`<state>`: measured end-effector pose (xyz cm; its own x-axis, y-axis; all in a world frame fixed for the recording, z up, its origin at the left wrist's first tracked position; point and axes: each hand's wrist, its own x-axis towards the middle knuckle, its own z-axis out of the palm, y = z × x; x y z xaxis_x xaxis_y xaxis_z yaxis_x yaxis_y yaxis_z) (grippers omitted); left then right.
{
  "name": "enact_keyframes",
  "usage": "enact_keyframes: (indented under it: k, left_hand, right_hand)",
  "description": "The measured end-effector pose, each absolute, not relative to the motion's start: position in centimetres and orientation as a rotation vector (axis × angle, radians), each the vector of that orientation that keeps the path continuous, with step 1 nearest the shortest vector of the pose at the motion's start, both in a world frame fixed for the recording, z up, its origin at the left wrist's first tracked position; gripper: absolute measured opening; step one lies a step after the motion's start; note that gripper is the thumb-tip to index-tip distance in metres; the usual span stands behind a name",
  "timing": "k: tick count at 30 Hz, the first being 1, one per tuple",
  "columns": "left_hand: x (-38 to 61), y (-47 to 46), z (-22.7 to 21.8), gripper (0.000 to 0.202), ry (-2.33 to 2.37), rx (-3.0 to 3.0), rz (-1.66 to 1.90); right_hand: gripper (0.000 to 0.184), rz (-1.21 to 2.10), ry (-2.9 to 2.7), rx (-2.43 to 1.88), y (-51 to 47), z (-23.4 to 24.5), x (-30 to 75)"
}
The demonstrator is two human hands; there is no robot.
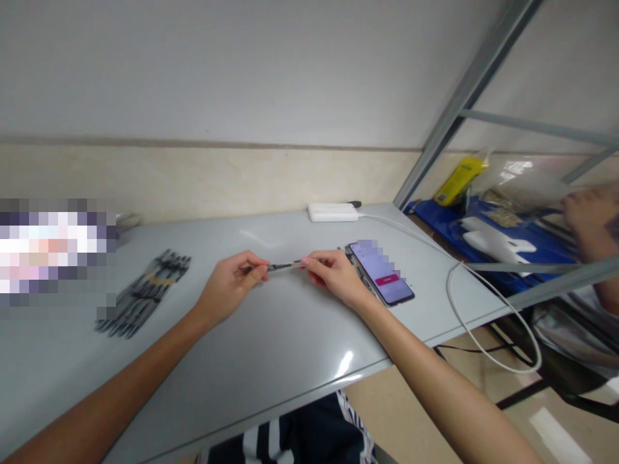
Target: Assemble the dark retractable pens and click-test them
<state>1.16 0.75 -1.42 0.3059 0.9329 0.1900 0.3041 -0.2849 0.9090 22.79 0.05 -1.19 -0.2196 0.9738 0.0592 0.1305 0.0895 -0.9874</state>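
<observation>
Between my two hands a slim dark pen (285,265) with a yellowish section is held nearly level above the grey table (271,348). My left hand (232,278) is closed, pinching its left end. At the other end, the fingers of my right hand (333,274) are closed on it. A pile of several similar pens (145,290), dark with yellowish bands, lies left of my left hand. Just beyond my right wrist is a phone (382,274) with a lit screen. Along its left edge show more dark, pen-like pieces (363,274), partly hidden by my hand.
A white power bank or adapter (333,212) by the wall has a white cable (536,348) looping over the table's right edge. Beyond a metal frame (435,148) is a blue surface (430,216) with a yellow packet (459,180) and another person's hand (587,209).
</observation>
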Motion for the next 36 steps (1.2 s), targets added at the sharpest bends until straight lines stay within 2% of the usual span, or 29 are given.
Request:
enact_keyframes:
  k: [5, 9, 17, 29, 36]
  left_hand:
    - [1.6, -0.3, -1.0, 0.026, 0.924, 1.961, 0.745]
    - [1.6, -0.3, -1.1, 0.022, 0.941, 2.129, 0.746]
    - [0.7, 0.8, -1.7, 0.020, 1.106, 2.231, 0.815]
    - [0.8, 1.0, -1.8, 0.022, 1.087, 2.314, 0.770]
    - [0.8, 1.0, -1.9, 0.022, 1.077, 2.293, 0.782]
  right_hand:
    - [0.023, 1.409, -0.927, -0.950, 1.3, -0.8, 23.6]
    - [0.017, 1.612, -0.653, -0.775, 2.2, 0.5, 24.7]
    - [0.050, 1.856, -0.654, -0.644, 2.6, 4.0, 23.5]
    - [0.053, 1.899, -0.668, -0.734, 2.0, 5.9, 22.1]
    - [0.054, 1.800, -0.649, -0.771, 1.3, 6.1, 21.5]
